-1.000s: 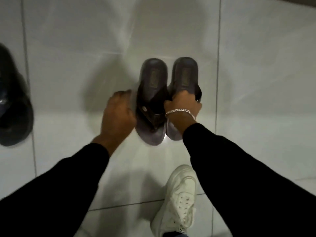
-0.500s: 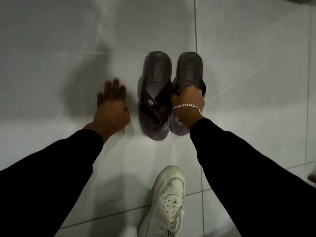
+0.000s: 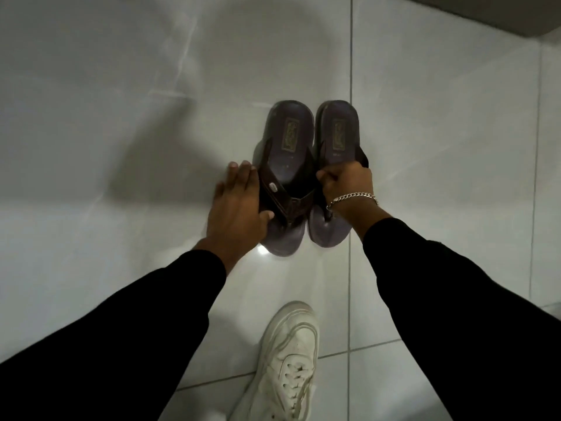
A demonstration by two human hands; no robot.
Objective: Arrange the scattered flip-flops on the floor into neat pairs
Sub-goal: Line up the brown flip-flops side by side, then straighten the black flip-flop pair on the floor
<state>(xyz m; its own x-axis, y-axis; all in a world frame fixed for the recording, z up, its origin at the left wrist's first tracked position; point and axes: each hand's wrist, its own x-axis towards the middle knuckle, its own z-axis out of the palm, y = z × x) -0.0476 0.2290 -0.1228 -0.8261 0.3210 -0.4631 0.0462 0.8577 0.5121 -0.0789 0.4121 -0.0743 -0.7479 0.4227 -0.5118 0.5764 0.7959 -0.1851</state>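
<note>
Two dark brown flip-flops lie side by side on the pale tiled floor, heels away from me. The left flip-flop [image 3: 288, 141] has its strap in plain sight. My left hand [image 3: 238, 208] rests flat against its outer left edge, fingers stretched forward, thumb touching the sole. The right flip-flop [image 3: 337, 129] sits close beside it. My right hand [image 3: 346, 186], with a silver chain bracelet at the wrist, is closed over the strap of the right flip-flop and hides most of that strap.
My white sneaker [image 3: 288, 363] stands on the floor just below the pair. A dark ledge or wall base [image 3: 498, 13] runs across the upper right corner. Pale floor tiles [image 3: 121, 117] with grout lines spread on all sides.
My left hand moved right from the bare floor and now presses against the left flip-flop's edge. My right hand kept its hold on the right flip-flop's strap. The view shifted slightly.
</note>
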